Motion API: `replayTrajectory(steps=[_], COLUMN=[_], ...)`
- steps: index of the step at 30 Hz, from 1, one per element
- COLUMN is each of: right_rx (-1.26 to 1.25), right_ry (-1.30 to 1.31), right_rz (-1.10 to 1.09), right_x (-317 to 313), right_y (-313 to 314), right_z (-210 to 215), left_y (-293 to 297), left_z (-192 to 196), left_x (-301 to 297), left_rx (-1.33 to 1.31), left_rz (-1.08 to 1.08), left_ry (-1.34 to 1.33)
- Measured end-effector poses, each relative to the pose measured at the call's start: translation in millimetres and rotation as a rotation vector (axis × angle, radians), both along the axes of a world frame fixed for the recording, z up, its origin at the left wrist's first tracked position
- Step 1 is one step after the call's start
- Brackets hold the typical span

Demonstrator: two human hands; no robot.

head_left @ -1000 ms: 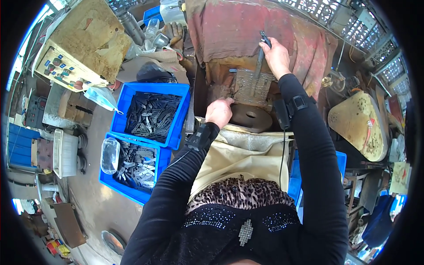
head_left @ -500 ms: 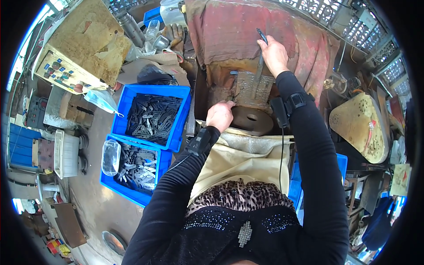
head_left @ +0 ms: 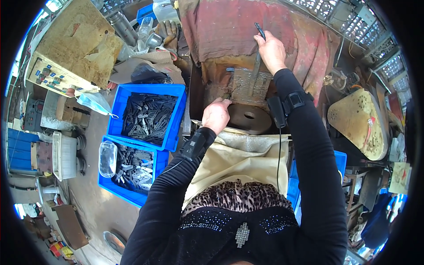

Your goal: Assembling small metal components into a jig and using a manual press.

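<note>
My right hand (head_left: 271,51) is closed around the upper end of a lever (head_left: 256,68), whose black grip tip pokes out past my fingers. The lever's grey rod slants down to a rough, wet-looking metal plate (head_left: 240,90). Beside the left edge of a dark round disc (head_left: 236,121) with a hole in it, my left hand (head_left: 216,115) is closed, thumb and fingers together. What it pinches, if anything, is hidden. Pale cloth (head_left: 240,154) hangs between the disc and my lap.
On my left stand two blue bins (head_left: 176,119) holding many dark flat metal parts; a clear plastic tub (head_left: 107,159) rests on the nearer one. A control box (head_left: 75,48) is at far left. Reddish cloth (head_left: 238,35) drapes the machine. At right is a pale triangular guard (head_left: 357,126).
The whole view has shifted slightly. Both hands keep about the same places relative to the lever and the disc, and my right hand still grips the lever.
</note>
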State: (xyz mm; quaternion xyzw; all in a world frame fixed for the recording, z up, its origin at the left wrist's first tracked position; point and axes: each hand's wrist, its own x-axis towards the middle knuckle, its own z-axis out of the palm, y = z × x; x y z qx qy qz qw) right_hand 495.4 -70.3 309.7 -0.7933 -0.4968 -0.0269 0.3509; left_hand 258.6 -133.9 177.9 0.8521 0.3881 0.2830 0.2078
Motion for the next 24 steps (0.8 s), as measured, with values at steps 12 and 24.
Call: replayTrajectory(steps=[12, 24], right_rx=[0.004, 0.074], right_ry=[0.074, 0.193], right_rz=[0.013, 0.276], right_x=[2.0, -9.9], right_y=[3.9, -69.0], right_z=[-0.5, 4.5], left_y=[1.4, 1.9], left_z=[-5.6, -8.5], left_x=[-1.4, -2.5], left_rx=[0.037, 0.094], left_rz=[0.021, 0.108], left_ry=[-0.018, -0.116])
